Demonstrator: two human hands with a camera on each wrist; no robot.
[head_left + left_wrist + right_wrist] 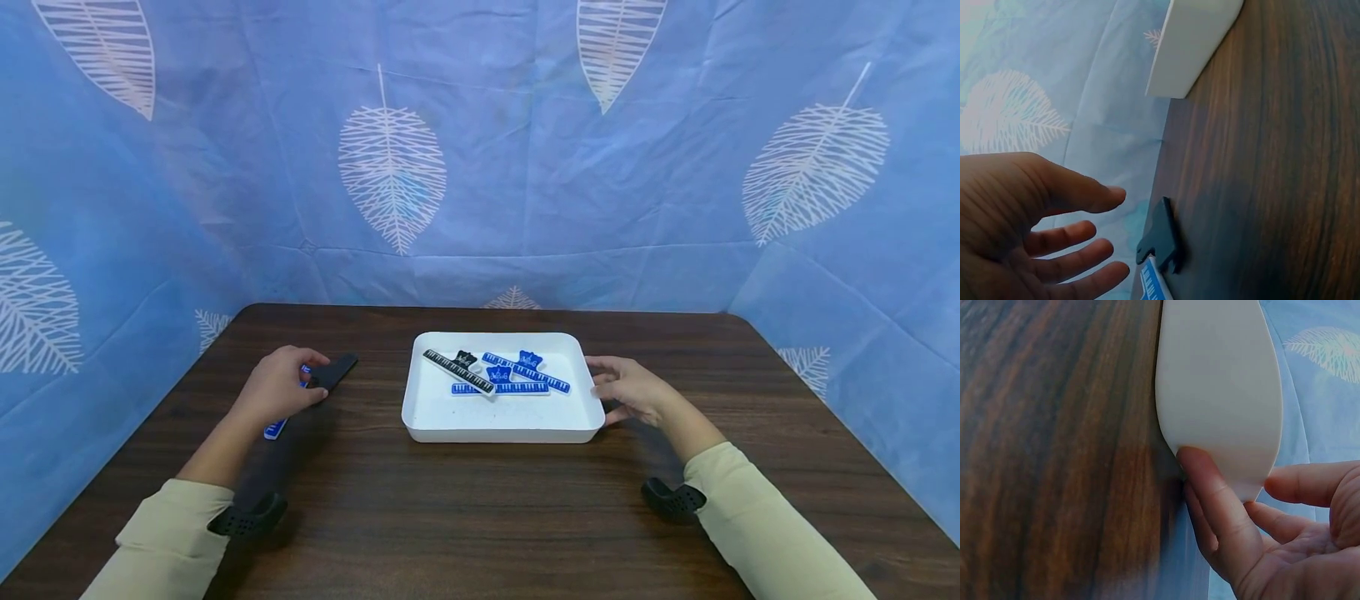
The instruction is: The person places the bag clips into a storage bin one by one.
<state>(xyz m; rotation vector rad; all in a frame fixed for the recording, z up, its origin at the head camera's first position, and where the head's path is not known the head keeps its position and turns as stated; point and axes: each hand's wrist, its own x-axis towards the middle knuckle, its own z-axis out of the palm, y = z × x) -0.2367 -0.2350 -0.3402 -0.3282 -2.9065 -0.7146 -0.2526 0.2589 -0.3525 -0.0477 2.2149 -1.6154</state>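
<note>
My left hand is spread above a black clip-like piece on the left of the table. Thumb and fingers stand apart, and in the left wrist view a gap shows between them and that piece. A blue-and-white strip with a piano-key pattern lies against it, partly hidden by the hand in the head view. With thumb and fingers, my right hand grips the right end of a white tray. In it lie two blue piano-key clips and a black one, partly overlapping.
The tray stands on a dark wood-grain table, right of the black piece. Behind the table hangs a blue cloth with white leaf prints. Black bands are worn at both wrists.
</note>
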